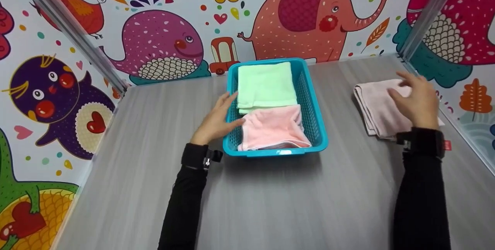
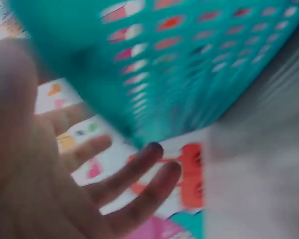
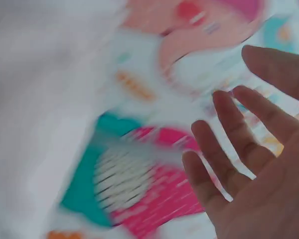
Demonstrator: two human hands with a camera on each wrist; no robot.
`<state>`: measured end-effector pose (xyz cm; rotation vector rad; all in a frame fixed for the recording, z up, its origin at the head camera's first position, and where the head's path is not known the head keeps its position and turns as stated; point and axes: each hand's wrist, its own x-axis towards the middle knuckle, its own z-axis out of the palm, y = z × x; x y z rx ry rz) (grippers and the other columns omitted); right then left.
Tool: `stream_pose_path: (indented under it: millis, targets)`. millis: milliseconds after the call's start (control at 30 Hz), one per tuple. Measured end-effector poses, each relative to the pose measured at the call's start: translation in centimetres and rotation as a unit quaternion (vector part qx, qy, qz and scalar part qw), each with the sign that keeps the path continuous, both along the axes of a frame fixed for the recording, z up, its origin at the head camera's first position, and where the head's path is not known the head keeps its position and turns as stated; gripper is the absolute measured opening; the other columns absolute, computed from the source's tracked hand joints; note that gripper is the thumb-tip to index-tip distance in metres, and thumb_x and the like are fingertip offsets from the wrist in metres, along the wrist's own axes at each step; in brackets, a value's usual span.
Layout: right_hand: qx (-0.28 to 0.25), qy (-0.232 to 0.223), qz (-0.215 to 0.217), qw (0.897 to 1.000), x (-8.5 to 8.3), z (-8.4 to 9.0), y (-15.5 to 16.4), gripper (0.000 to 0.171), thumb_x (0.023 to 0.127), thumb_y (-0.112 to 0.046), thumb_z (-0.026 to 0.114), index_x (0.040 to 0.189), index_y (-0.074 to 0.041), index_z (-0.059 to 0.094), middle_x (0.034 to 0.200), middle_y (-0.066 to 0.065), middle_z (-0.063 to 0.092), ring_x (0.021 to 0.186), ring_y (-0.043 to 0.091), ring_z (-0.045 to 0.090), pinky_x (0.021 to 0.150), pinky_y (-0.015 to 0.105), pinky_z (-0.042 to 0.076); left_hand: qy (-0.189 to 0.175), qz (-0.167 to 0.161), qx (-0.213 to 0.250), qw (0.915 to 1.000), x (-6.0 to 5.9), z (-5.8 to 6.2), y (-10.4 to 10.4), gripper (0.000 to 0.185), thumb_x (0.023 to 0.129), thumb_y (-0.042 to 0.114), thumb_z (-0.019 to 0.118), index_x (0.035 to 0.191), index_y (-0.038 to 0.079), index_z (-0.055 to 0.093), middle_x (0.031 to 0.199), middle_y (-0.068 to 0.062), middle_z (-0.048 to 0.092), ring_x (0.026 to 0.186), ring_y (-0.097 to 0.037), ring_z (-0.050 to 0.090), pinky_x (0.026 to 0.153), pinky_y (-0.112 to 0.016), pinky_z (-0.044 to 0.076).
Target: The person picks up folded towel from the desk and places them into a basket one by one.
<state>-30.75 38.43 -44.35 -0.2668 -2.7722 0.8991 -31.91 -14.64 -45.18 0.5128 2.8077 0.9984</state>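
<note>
My left hand (image 1: 214, 124) is at the left side of a teal plastic basket (image 1: 319, 126), its thumb over the rim. In the left wrist view, the fingers (image 2: 134, 199) extend loosely beside the perforated wall. Inside the basket lie a folded light green towel (image 1: 265, 83) at the back and a folded pink towel (image 1: 270, 128) at the front. Over on the right, my right hand (image 1: 419, 101) is above a folded pale pink towel (image 1: 375, 105). Its fingers (image 3: 234, 134) are spread and relaxed, with nothing held; the towel fills the left of that wrist view.
The basket and the pale towel lie on a grey wood-grain table (image 1: 147, 157). Cartoon-printed walls (image 1: 232, 17) stand behind and to both sides, with metal corner posts (image 1: 73, 29). A small red tag (image 1: 447, 145) shows beside the right wrist strap.
</note>
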Motion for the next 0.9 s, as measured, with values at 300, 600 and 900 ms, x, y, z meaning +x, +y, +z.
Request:
stream_pose_path:
  millis: [300, 600, 900]
  targets:
    - [-0.003, -0.178, -0.021, 0.984, 1.5, -5.3, 6.7, 0.092, 0.100, -0.054, 0.059, 0.163, -0.001, 0.018, 0.158, 0.046, 0.015, 0.134, 0.064, 0.022, 0.110, 0.080, 0.023, -0.032, -0.025, 0.032, 0.9987, -0.5, -1.1, 0.8, 0.077, 0.104, 0.023, 0.058, 0.167, 0.011, 0.015, 0.176, -0.006, -0.007, 0.161, -0.033, 0.011, 0.124, -0.057, 0.027]
    - [0.021, -0.187, 0.002, 0.982, 1.2, -5.8, 7.1, 0.100, 0.096, -0.063, 0.060, 0.161, 0.003, 0.021, 0.155, 0.047, 0.018, 0.130, 0.065, 0.021, 0.107, 0.082, 0.023, -0.042, -0.018, 0.046, 0.9979, -0.5, -1.3, 0.7, 0.077, 0.103, 0.021, 0.056, 0.167, 0.010, 0.014, 0.176, -0.002, -0.007, 0.162, -0.029, 0.006, 0.126, -0.052, 0.025]
    - [0.040, -0.200, 0.013, 0.979, 0.8, -5.2, 5.5, 0.100, 0.095, -0.062, 0.062, 0.159, 0.006, 0.026, 0.150, 0.046, 0.024, 0.125, 0.060, 0.025, 0.107, 0.078, 0.030, -0.040, -0.016, 0.035, 0.9985, -0.6, -1.6, 0.6, 0.078, 0.102, 0.020, 0.056, 0.166, 0.008, 0.012, 0.176, -0.001, -0.007, 0.162, -0.028, 0.006, 0.126, -0.050, 0.025]
